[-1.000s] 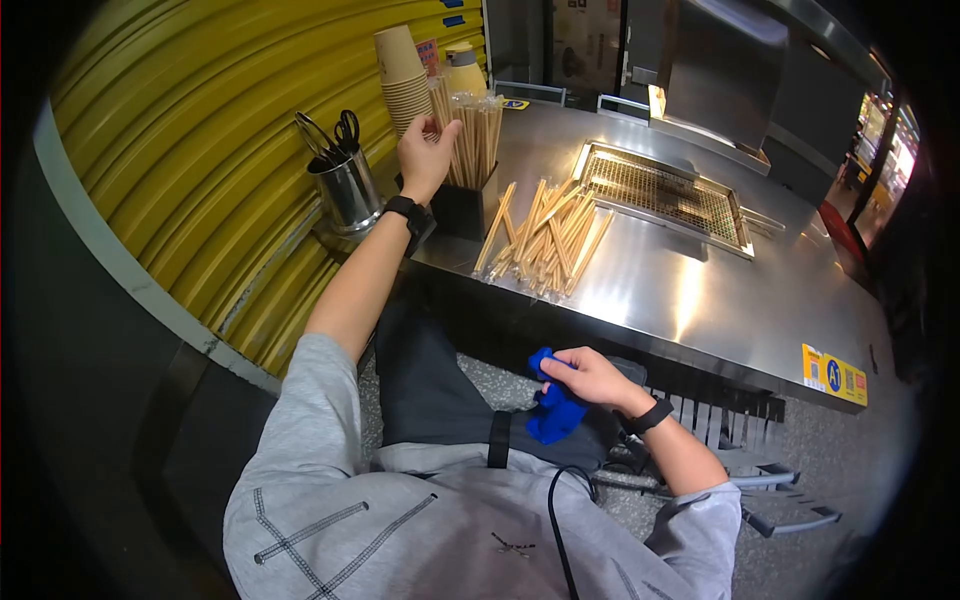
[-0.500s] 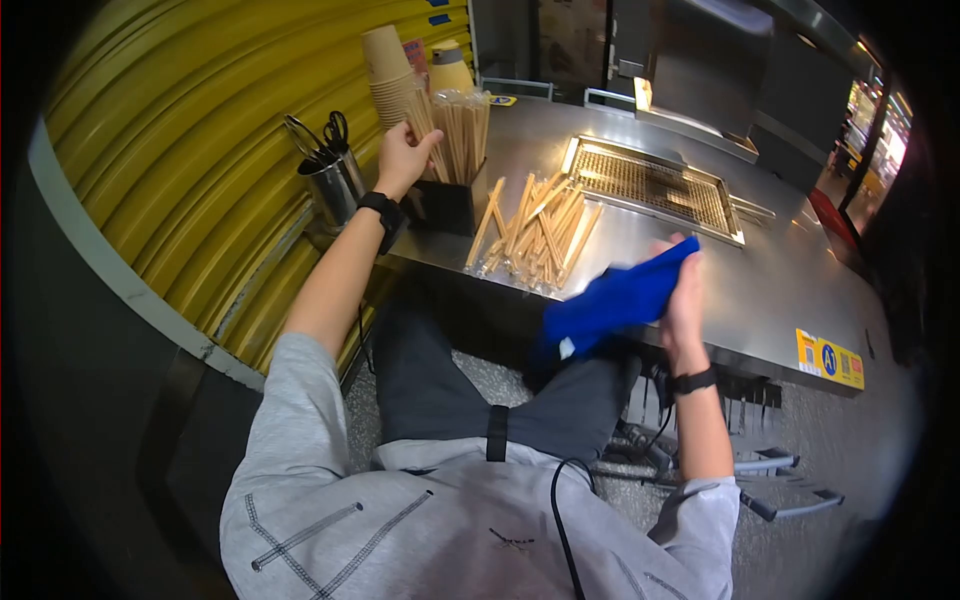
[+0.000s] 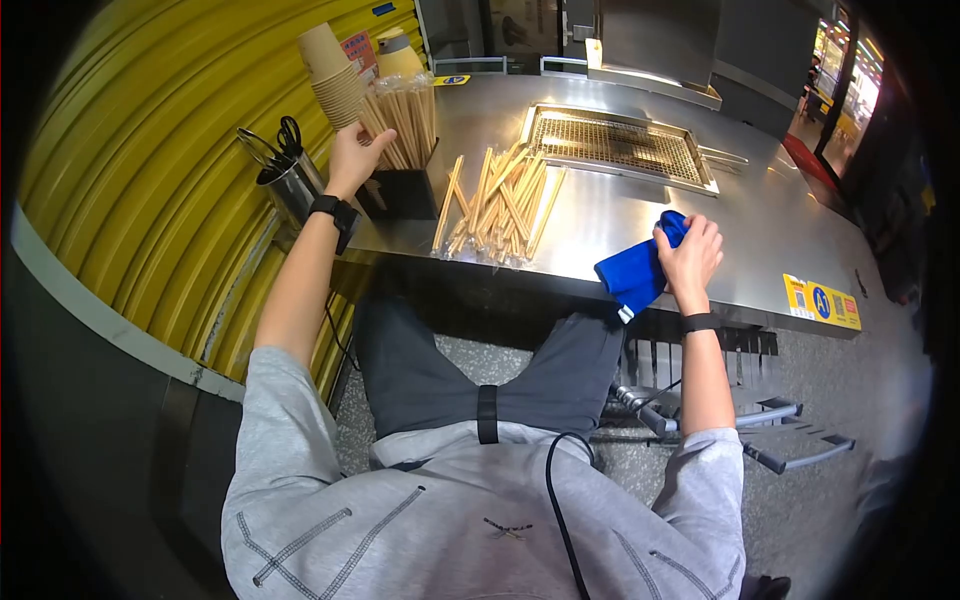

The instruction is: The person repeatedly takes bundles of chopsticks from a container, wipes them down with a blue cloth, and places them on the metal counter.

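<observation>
My left hand (image 3: 358,160) is closed around some wrapped chopsticks (image 3: 375,115) at the left side of a black holder (image 3: 398,197), which has more chopsticks standing in it. Just behind those fingers leans a stack of paper cups (image 3: 332,72). My right hand (image 3: 692,256) grips a folded blue cloth (image 3: 634,275) at the table's front edge, the cloth bunched up under the fingers and its lower end hanging over. Between the hands lies a loose pile of chopsticks (image 3: 507,205), some in clear wrappers, on the steel table (image 3: 590,215).
A grill with a wire mesh (image 3: 620,143) is set in the table beyond the pile. At left, a metal cup (image 3: 291,190) holds scissors and another tool beside the yellow shutter (image 3: 180,190). A yellow jug (image 3: 398,58) stands behind the chopsticks. A yellow label (image 3: 822,302) marks the right front edge.
The right hand has turned palm down, gathering the blue cloth, which was spread and blurred before. My left hand stays by the holder. The whole view has shifted slightly.
</observation>
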